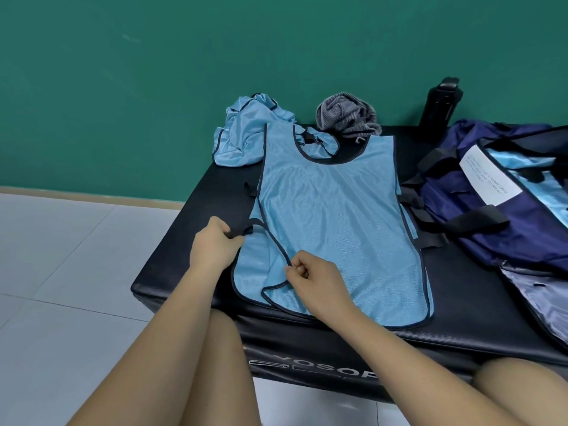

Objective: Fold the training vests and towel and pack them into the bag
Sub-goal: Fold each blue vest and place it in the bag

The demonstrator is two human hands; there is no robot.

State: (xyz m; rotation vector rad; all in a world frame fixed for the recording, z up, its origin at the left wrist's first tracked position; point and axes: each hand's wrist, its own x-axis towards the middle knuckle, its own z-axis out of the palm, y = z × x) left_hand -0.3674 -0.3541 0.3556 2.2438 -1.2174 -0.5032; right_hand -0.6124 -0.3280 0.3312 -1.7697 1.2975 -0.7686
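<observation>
A light blue training vest (332, 216) with dark piping lies spread flat on the black padded bench (172, 256), neck hole toward the wall. My left hand (213, 244) grips its black side strap at the vest's left edge. My right hand (310, 279) pinches the dark piping of the lower left flap, which is turned partly inward. A second blue vest (242, 130) sits crumpled at the bench's far left corner. A grey striped towel (347, 116) is bunched beside it. The open navy bag (498, 195) lies to the right, with folded blue fabric inside.
A black bottle (441, 101) stands against the green wall behind the bag. White tiled floor (61, 256) lies left of the bench. My bare knees show at the bottom of the view, close to the bench's front edge.
</observation>
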